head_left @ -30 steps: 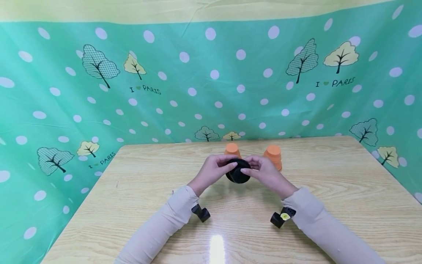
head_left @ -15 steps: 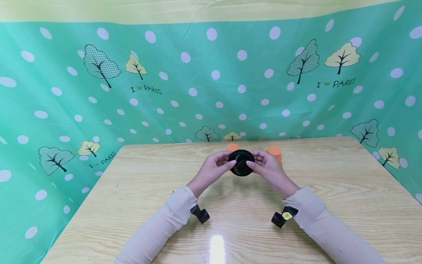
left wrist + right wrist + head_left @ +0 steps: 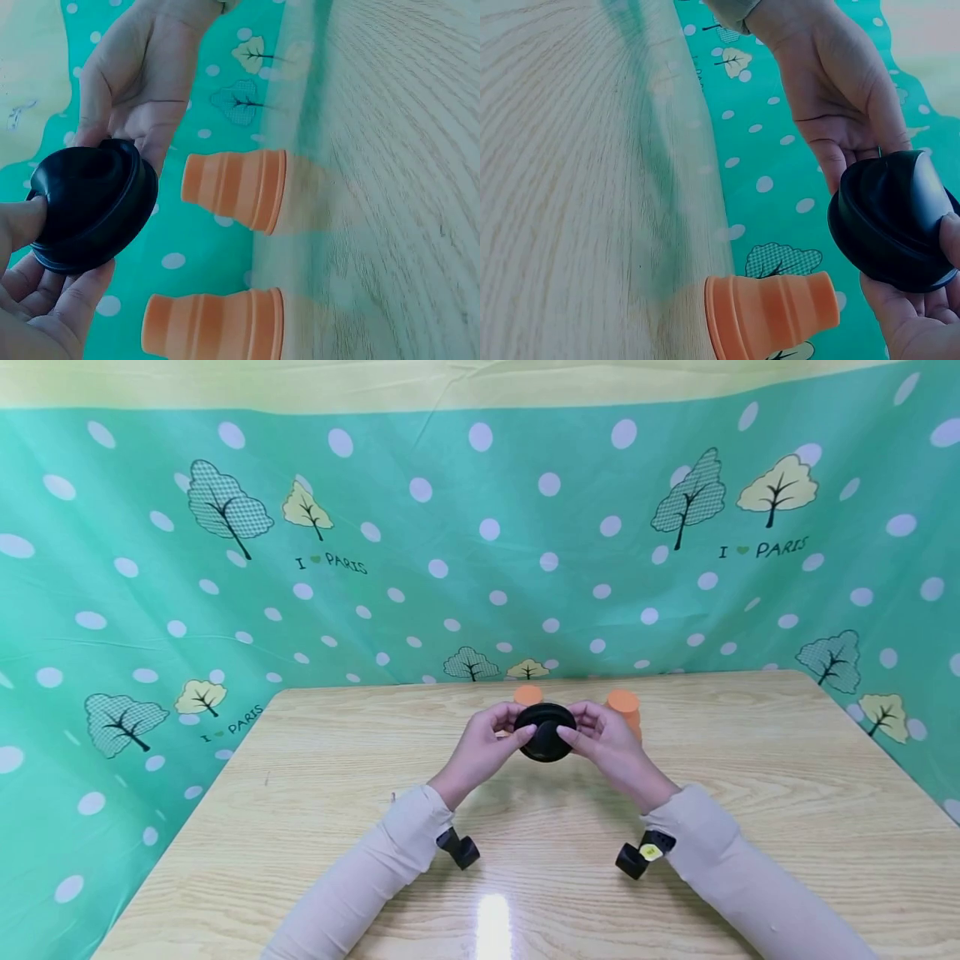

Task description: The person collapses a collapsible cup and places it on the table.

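A round black lid [image 3: 545, 735] with a raised, domed top is held up above the table between both hands. My left hand [image 3: 483, 752] pinches its left edge, thumb on the top face and fingers underneath. From the other side my right hand [image 3: 611, 750] pinches it the same way. The left wrist view shows the lid [image 3: 94, 202] tilted, with the right hand [image 3: 142, 75] behind it. Beyond the hands stand two orange ribbed cups, upside down: the left cup [image 3: 528, 695], partly hidden by the lid and left hand, and the right cup [image 3: 624, 703].
The wooden table [image 3: 315, 827] reaches back to a green dotted curtain [image 3: 420, 543] printed with trees. Black wrist cameras hang below the left sleeve [image 3: 367, 877] and the right sleeve [image 3: 742, 877]. A bright light reflection lies on the table near the front.
Both hands have raised the lid slightly over the last second and turned its domed face more toward the head camera. Since half a second ago it has shifted slightly left. The cups have not moved.
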The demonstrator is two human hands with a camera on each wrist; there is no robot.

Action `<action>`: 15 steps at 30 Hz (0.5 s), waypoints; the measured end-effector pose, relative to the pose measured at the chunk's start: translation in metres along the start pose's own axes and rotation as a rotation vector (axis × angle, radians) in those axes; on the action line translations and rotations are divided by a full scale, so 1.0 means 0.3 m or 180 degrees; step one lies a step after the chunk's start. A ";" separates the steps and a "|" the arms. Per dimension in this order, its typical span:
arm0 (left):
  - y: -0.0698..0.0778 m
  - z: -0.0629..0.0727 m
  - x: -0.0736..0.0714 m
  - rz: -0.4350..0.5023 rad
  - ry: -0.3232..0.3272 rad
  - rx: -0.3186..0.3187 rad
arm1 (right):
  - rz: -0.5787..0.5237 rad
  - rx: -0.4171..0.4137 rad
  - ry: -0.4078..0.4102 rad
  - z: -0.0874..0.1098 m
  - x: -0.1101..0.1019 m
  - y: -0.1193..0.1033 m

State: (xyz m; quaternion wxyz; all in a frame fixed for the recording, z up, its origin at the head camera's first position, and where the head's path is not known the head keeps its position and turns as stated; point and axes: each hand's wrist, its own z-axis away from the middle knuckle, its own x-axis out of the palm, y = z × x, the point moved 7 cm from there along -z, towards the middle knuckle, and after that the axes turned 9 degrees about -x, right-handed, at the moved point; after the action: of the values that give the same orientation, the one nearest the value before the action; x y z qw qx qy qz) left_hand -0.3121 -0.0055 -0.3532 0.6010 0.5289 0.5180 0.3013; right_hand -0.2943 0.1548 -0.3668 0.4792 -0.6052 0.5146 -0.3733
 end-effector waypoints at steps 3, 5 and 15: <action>0.003 0.000 -0.007 -0.0065 0.0046 0.0052 | -0.0044 0.0025 -0.0064 0.001 0.004 0.004; 0.002 0.000 -0.010 -0.0147 0.0026 0.0114 | -0.0028 0.0026 -0.0145 0.001 0.008 0.006; 0.006 0.006 0.020 -0.0644 -0.0408 0.0281 | 0.0856 -0.0172 -0.0527 0.000 0.033 0.014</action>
State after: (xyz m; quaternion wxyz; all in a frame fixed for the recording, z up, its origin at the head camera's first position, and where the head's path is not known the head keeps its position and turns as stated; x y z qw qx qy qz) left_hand -0.3085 -0.0002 -0.3534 0.6363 0.5181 0.5419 0.1816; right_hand -0.2935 0.1451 -0.3712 0.5492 -0.5722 0.5595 -0.2406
